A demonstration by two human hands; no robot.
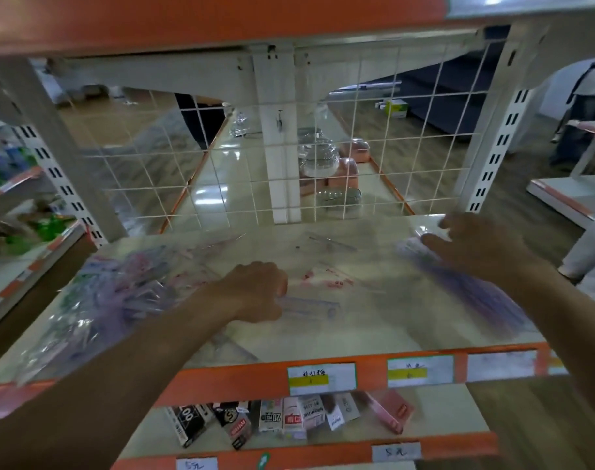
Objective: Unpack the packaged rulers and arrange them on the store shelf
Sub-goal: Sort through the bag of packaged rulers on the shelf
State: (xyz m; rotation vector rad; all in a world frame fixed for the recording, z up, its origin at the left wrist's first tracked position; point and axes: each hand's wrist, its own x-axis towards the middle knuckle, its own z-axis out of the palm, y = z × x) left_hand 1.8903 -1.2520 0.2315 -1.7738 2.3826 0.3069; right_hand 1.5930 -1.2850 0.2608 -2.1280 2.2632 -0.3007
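Note:
A pale store shelf (323, 334) with an orange front edge lies before me. My left hand (255, 291) is closed on a clear purple-tinted ruler (309, 307) at the shelf's middle. My right hand (472, 240) rests with fingers spread on a blurred stack of purple rulers (465, 286) at the right side. A big crumpled clear bag of packaged rulers (96, 300) lies at the left. An empty clear wrapper with red print (333, 279) lies between my hands. A single clear ruler (330, 242) sits further back.
A white wire grid (255, 164) backs the shelf, with white uprights on each side. Price labels (321, 378) sit on the orange edge. The shelf below holds several small boxes (289, 418). Another person (591, 266) stands at the right edge.

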